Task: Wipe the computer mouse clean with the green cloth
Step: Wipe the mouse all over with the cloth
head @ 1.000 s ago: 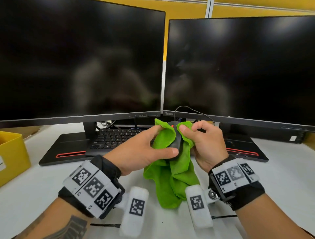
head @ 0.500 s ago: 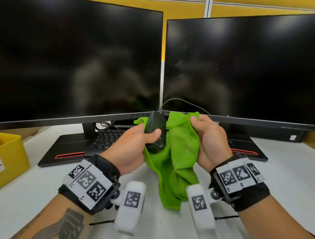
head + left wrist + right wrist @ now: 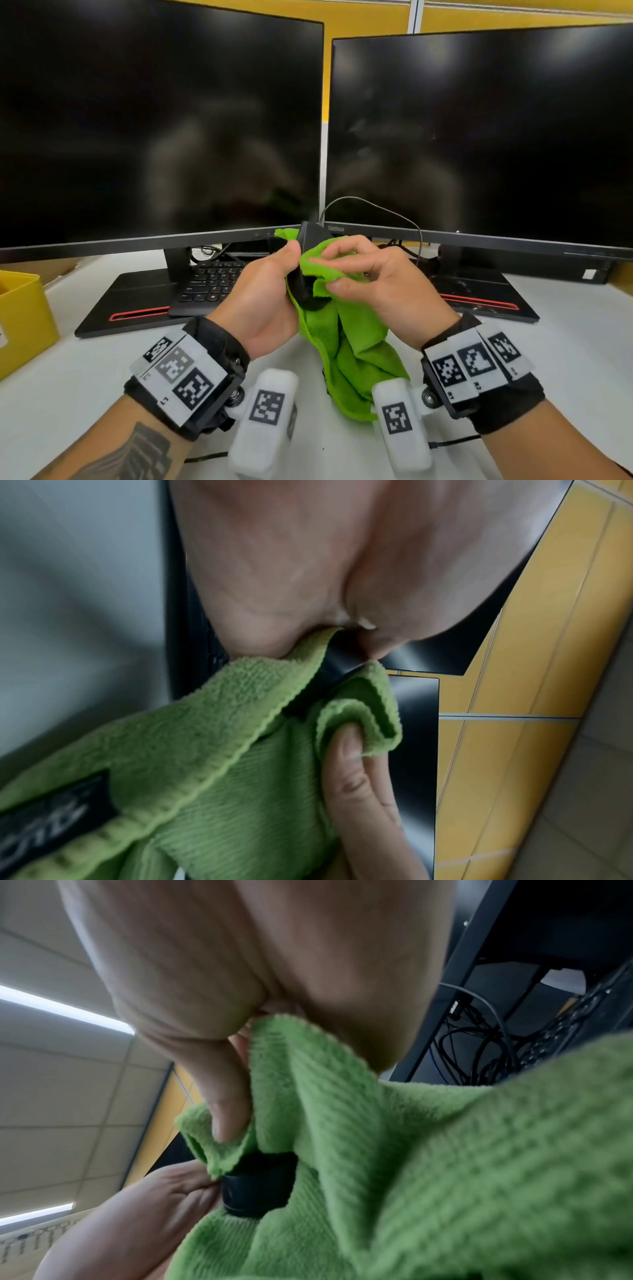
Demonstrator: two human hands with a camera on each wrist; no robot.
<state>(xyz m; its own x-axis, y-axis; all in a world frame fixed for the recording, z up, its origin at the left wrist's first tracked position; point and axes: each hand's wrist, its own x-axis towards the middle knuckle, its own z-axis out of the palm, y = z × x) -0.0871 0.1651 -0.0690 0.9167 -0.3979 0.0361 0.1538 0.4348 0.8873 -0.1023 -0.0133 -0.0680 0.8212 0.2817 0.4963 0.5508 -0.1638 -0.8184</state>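
Left grip clamps one mouse; right grip pinches one green cloth (apparently against it).

green cloth: bright lime green, ribbed weave on one face, fluffy pile on the other, black label with pale lettering; computer mouse: glossy black; tabletop: white; yellow bin at its left edge; monitors: black screens; monitor bases: black with a red stripe; wrist bands: black, white tags with black square codes; wall: yellow.
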